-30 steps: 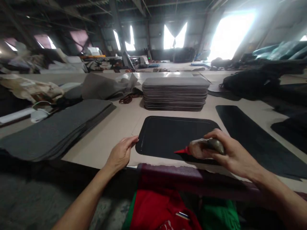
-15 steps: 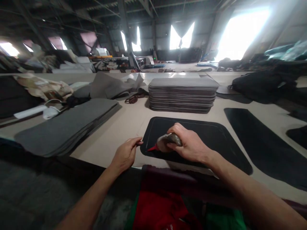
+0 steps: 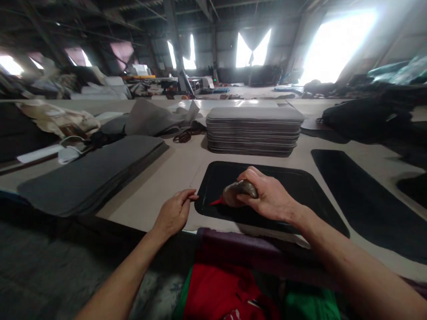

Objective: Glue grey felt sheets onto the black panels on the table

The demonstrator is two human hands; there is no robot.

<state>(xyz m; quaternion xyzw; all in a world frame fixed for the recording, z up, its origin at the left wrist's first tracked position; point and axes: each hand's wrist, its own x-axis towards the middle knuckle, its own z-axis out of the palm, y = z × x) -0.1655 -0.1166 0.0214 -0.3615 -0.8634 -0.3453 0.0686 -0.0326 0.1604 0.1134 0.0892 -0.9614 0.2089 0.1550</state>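
A black rounded panel (image 3: pixel 283 191) lies flat on the table in front of me, with a thin pale line along its border. My right hand (image 3: pixel 270 195) is wrapped round a squeeze bottle (image 3: pixel 235 194), tilted so that its red nozzle points left and down, close over the panel's left part. The bottle is smudged dark at its base. At the panel's left edge is my left hand (image 3: pixel 173 211), thumb and fingers pressed together; whether they pinch the edge or something small is hidden.
Behind the panel stands a tall stack of grey panels (image 3: pixel 253 133). Longer grey sheets (image 3: pixel 96 171) are piled at the left, near the table's front edge. A black strip (image 3: pixel 367 200) lies at the right. Crumpled grey material (image 3: pixel 150 118) and dark cloth (image 3: pixel 363 118) are farther back.
My right hand has shifted slightly to the right and up with the squeeze bottle, its nozzle moving inward from the panel's left edge. My left hand has stayed nearly in place.
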